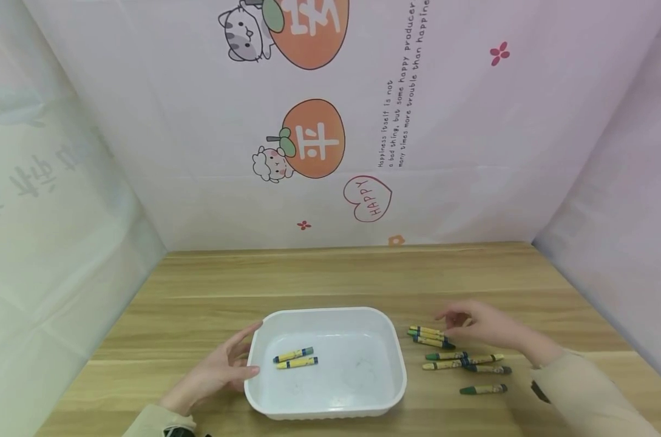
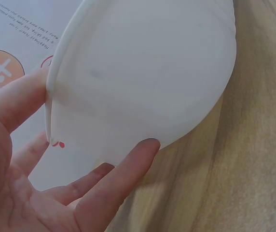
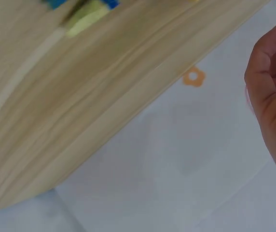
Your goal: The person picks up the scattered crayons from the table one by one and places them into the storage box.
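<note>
A white rectangular tray (image 1: 352, 397) stands on the table with two crayons (image 1: 297, 363) lying inside it. My left hand (image 1: 218, 371) grips its left side; in the left wrist view one digit reaches over the rim (image 2: 49, 104) while other fingers (image 2: 123, 179) lie against the outer wall. To the tray's right, my right hand (image 1: 480, 325) hovers by a small group of crayons (image 1: 431, 341), its fingers loosely bent. Nothing shows in its grasp. In the right wrist view that hand (image 3: 275, 82) is partly cut off by the frame edge, apart from the blurred crayons (image 3: 87, 21).
More green and yellow crayons (image 1: 445, 365) lie nearer me on the right, some touching or crossing. One green crayon (image 1: 483, 389) lies alone below them. A printed white sheet (image 1: 226, 206) rises behind the wooden table (image 1: 226, 273), with sheets at both sides.
</note>
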`<action>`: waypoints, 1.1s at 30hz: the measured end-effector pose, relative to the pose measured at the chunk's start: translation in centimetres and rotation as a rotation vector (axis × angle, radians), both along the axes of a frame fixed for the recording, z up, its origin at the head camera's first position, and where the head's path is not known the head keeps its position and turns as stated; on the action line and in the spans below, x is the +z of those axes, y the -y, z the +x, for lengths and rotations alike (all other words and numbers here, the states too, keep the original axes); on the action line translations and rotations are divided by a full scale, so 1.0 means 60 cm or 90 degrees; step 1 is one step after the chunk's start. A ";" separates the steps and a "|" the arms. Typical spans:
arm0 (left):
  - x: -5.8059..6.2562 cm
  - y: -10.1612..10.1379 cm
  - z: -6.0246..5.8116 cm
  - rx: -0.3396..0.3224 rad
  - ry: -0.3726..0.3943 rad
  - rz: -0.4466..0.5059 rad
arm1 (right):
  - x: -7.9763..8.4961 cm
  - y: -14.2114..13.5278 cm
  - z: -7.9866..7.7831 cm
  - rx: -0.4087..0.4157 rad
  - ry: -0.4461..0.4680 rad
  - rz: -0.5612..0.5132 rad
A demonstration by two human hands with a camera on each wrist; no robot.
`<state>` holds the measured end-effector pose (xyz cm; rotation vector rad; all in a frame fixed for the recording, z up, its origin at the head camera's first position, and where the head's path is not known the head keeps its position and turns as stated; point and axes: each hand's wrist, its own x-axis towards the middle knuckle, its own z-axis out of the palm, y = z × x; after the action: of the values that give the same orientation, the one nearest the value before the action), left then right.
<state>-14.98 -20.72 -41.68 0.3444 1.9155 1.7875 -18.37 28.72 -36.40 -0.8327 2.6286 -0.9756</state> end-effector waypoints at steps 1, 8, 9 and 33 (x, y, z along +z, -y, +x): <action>0.000 0.000 0.001 0.002 -0.001 0.000 | -0.001 -0.007 0.001 -0.002 0.004 0.001; 0.002 -0.001 0.000 0.002 -0.005 0.001 | -0.023 -0.056 0.008 0.000 0.044 0.000; 0.002 -0.002 -0.001 0.003 -0.005 0.000 | -0.028 -0.062 0.009 0.000 0.046 0.001; 0.002 0.000 0.006 -0.002 -0.011 0.003 | -0.089 -0.111 0.001 0.075 0.054 -0.007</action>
<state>-14.62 -20.73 -41.55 0.3652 1.9214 1.7933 -18.29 35.37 -41.72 -0.9170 2.4749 -0.9724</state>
